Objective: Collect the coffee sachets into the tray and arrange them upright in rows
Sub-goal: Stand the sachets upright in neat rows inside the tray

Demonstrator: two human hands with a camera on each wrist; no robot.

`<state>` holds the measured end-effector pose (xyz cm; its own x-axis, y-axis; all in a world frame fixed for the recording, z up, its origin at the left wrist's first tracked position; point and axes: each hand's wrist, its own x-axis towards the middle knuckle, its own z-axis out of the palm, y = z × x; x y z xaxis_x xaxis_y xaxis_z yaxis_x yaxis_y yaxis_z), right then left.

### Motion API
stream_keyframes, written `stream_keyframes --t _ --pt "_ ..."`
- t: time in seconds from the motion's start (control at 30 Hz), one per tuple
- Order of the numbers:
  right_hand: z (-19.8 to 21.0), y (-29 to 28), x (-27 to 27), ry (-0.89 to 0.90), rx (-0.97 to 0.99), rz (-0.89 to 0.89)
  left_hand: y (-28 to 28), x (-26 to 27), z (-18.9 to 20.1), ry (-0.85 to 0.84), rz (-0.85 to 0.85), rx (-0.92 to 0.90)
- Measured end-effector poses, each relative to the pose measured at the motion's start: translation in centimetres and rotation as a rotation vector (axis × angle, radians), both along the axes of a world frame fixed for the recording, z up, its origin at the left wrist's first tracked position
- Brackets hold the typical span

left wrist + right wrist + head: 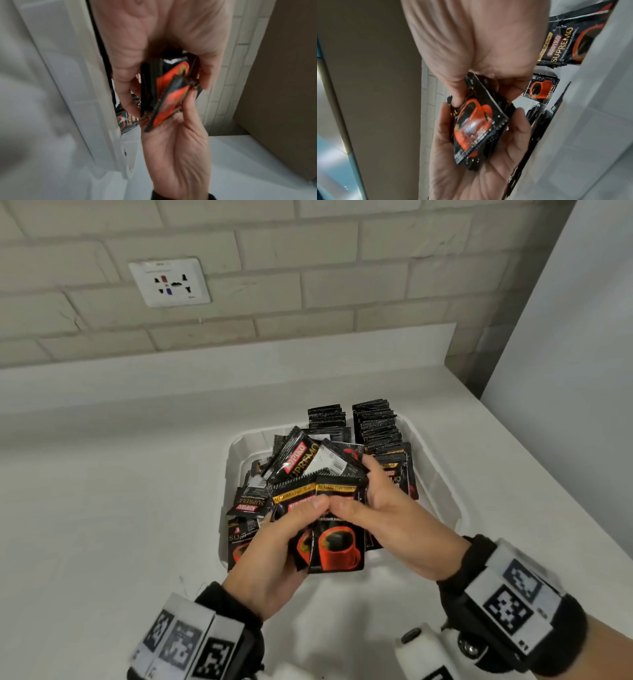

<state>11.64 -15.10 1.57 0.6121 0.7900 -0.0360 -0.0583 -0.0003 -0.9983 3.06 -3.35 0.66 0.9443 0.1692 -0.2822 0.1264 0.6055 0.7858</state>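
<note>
Sachets [329, 529] — small bunch, red-cup print facing camera — held just above near edge of white tray [442, 494]. Left hand [274, 563] grips bunch from below, thumb pressed on front; right hand [387, 525] pinches top edge, thumb beside left thumb. Loose sachets [291, 460] heaped in tray's left part. Upright rows [376, 426] stand at far right. Tray sits on white counter [120, 508].
</note>
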Motion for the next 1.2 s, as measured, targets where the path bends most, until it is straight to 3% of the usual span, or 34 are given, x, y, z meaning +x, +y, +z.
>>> stream_keyframes --t 0.13,0.23,0.4,0.53,0.83,1.07,1.2 --pt "0.1 0.2 0.1 -0.095 -0.067 0.026 -0.4 -0.2 0.4 -0.018 0.053 -0.104" --pt "0.0 0.1 0.6 -0.223 -0.111 -0.122 -0.4 -0.2 0.5 -0.018 0.092 -0.156" --pt "-0.2 -0.6 1.1 -0.150 -0.083 -0.244 0.3 -0.5 0.4 0.042 0.237 -0.128" --pt "1.2 -1.6 3.0 -0.221 -0.157 -0.281 1.5 -1.2 0.2 0.021 0.295 -0.126" --pt "6.6 0.8 7.3 -0.573 -0.365 -0.095 3.2 -2.0 0.6 -0.043 0.384 -0.054" --pt "8.0 3.2 3.4 -0.449 -0.285 0.327 3.3 -1.3 0.8 -0.058 0.426 0.018" --pt "6.2 4.6 2.0 -0.695 -0.290 0.329 2.6 -0.9 0.6 -0.043 0.394 0.036"
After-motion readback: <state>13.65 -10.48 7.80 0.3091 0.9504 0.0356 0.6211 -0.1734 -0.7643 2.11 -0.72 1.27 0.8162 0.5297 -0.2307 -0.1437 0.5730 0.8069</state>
